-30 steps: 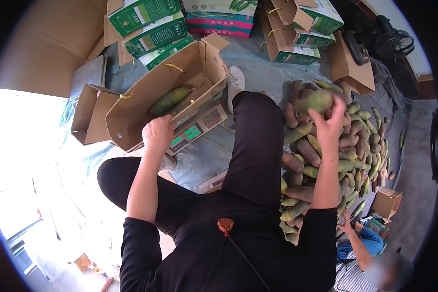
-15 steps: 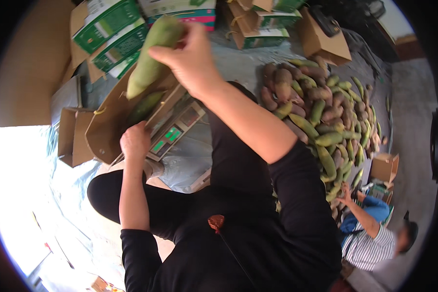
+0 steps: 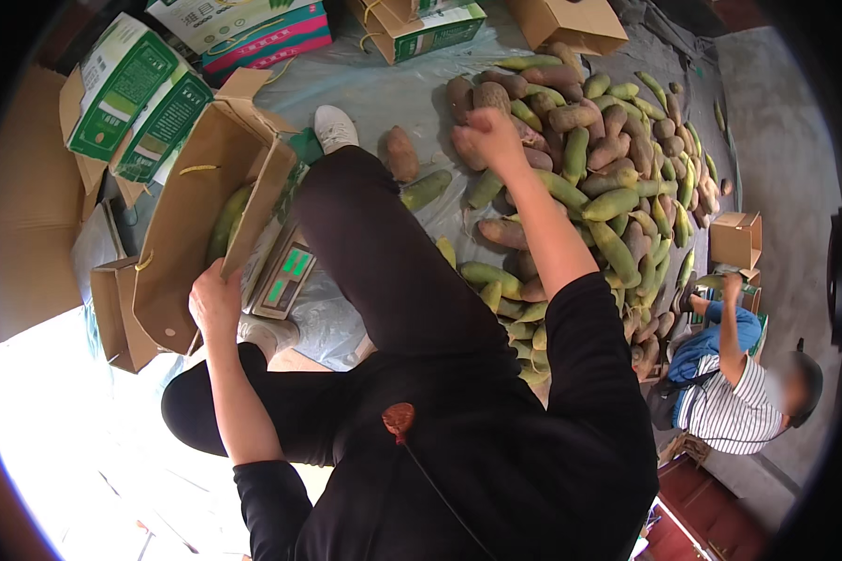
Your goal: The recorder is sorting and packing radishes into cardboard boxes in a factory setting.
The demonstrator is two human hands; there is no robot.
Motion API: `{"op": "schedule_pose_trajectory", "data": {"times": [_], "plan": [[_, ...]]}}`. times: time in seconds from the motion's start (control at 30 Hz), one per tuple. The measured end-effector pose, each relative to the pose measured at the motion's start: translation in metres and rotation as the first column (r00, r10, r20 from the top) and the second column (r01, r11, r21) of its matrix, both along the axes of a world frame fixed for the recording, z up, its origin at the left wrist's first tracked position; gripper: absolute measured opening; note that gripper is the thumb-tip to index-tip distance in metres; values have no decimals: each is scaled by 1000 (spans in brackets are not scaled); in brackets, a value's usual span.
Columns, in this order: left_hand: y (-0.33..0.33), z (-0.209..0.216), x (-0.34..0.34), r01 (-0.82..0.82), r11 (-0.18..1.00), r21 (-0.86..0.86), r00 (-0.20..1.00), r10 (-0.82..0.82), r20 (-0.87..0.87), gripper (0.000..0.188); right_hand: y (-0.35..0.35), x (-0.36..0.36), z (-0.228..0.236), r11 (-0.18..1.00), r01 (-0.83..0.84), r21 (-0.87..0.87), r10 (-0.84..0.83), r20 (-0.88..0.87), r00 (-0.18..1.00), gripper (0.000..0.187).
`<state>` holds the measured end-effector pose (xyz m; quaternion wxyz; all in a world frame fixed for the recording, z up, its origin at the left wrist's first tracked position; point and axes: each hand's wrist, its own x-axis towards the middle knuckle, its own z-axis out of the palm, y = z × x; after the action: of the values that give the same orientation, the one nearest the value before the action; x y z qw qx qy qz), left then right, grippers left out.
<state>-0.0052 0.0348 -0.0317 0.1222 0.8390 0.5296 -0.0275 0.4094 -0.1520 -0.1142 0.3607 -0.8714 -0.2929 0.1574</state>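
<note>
Wears a black top (image 3: 458,477) with a reddish-brown pendant (image 3: 399,419) on a cord, to the lower right of the open carton (image 3: 182,201). Grips the near end of the open carton's right wall with the left hand (image 3: 216,301), clasping the rim. Holds the right hand (image 3: 489,140) well to the right of the open carton, at the near edge of the vegetable pile (image 3: 613,204), with fingers curled; cannot tell, through blur, whether released or grasping.

Note a green vegetable (image 3: 226,224) lying inside the open carton, partly hidden by the right wall. Locate a small carton (image 3: 117,313) just beside the open carton, at lower left. Locate a digital scale (image 3: 285,280) with lit green display close against the open carton's right side. See a white shoe (image 3: 334,128) near the far right corner of the open carton. Between the open carton and the vegetable pile, find a loose reddish-brown vegetable (image 3: 401,154) and a loose green vegetable (image 3: 427,190) on the floor.

Beyond the open carton, observe green-and-white boxes (image 3: 126,98) and a pink-and-teal box (image 3: 271,42). Farthest right of the open carton, past the vegetable pile, see a brown carton (image 3: 736,238) and a co-worker (image 3: 734,402) in a striped shirt.
</note>
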Motion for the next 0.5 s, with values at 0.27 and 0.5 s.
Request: {"op": "schedule_pose_trajectory", "data": {"times": [0.27,0.5], "plan": [[-2,4,6,-36,997,-62,998,33,-50,24,-95,-43,-117,884,31,-466,-53,-35,998,33],[-1,4,8,-104,990,-91,995,103,-18,22,-34,-79,-137,783,-258,-565,363,79,928,36]]}}
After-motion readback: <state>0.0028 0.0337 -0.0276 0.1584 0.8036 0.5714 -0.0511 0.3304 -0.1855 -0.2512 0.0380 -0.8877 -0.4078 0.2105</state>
